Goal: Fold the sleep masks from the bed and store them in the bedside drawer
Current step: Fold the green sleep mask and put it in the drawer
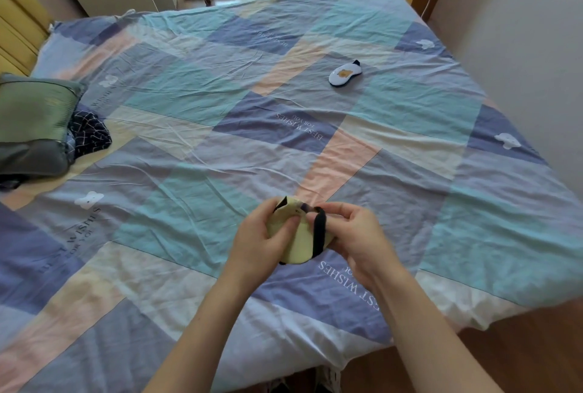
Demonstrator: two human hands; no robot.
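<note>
head view | my left hand (pixel 262 238) and right hand (pixel 353 231) both pinch 1 yellow sleep mask (pixel 299 241) above the bed's (pixel 189 172) near edge | right fingers on its black strap (pixel 318 231) | 1 white sleep mask (pixel 344 74) lies toward the far right corner

Yellow mask (pixel 296 244) soft matt cloth; bedsheet (pixel 189 140) creased cotton

- I see a pale yellow sleep mask (pixel 301 246) with a black strap (pixel 319 231), held up over the near edge of the bed (pixel 189 127), partly folded, strap running down its front.
- A second sleep mask (pixel 344 74), white with an orange-brown patch and dark trim, lies flat farther up the bed, well apart.
</note>
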